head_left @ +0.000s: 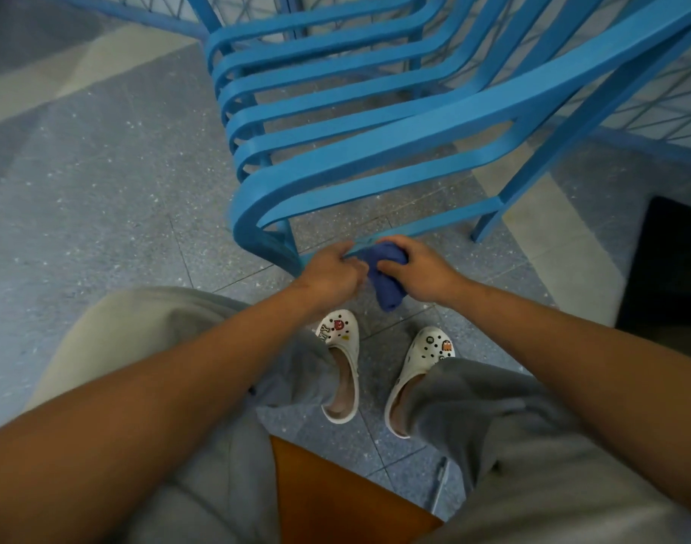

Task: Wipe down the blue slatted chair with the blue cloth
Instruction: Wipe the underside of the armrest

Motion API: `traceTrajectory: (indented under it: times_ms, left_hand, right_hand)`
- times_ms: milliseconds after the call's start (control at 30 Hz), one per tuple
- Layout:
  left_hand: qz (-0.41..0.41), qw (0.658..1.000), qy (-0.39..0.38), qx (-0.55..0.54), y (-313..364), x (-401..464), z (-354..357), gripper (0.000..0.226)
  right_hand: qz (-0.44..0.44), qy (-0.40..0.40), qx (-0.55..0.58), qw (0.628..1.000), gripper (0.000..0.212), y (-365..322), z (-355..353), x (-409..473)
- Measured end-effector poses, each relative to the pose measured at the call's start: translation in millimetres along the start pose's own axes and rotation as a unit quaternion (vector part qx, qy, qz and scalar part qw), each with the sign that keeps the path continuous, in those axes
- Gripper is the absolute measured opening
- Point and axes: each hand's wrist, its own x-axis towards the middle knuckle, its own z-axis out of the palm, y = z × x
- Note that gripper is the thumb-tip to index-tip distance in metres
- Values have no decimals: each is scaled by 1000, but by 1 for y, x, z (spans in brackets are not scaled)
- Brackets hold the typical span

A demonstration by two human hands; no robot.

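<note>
The right hand [414, 270] has its fingers [391, 245] curled over a bunched blue cloth [387, 284], clamped on it from above; the cloth's loose end hangs below those fingers toward the floor [100, 190]; the cloth's upper part sits against the lowest front rail of the blue slatted chair [375, 151], just past the fingertips. The left hand [328, 274] is just beside the cloth on its other side; its fingers [341, 251] are curled in, and they seem to pinch the cloth's edge or the rail there, though which of the two I cannot tell, as motion blur hides the contact. The two hands are nearly touching, with the cloth between them; the chair's curved front corner stands just beyond the left fingers, and its slats run up and away from both hands; a rear leg stands well off to the right of the right fingers. Below the fingers, on the speckled floor, are two white clogs [341, 363] with small charms; grey trouser legs [493, 418] cover the ankles; an orange-brown seat edge [336, 500] shows nearest the camera; a dark mat [669, 265] lies far right of the right fingers.
</note>
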Motion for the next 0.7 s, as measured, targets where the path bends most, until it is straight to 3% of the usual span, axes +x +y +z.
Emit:
traceTrajectory:
  times_ms: [67, 133, 200, 267, 367, 500, 600, 700]
  left_hand:
    - [125, 963, -17, 238, 2, -21, -11, 63]
    - [295, 864, -28, 408, 8, -42, -22, 58]
    - [443, 769, -11, 461, 24, -61, -37, 49]
    - [544, 715, 46, 436, 41, -69, -51, 39]
    - [589, 688, 113, 409, 59, -71, -67, 35]
    - [599, 676, 84, 421, 57, -72, -69, 33]
    - [606, 670, 80, 420, 56, -74, -76, 32]
    - [627, 651, 120, 412, 59, -76, -82, 28]
  right_hand:
    - [1, 50, -60, 997, 33, 4, -8, 4]
    - [-7, 94, -92, 991, 33, 9, -18, 7]
    - [-16, 118, -105, 987, 39, 12, -24, 11]
    - [-13, 120, -124, 985, 50, 12, -23, 18]
    - [6, 117, -163, 980, 47, 16, -6, 26]
    - [47, 171, -168, 970, 41, 17, 29, 22]
    - [29, 185, -174, 967, 38, 7, 47, 22]
    - [-13, 147, -213, 966, 31, 4, 54, 19]
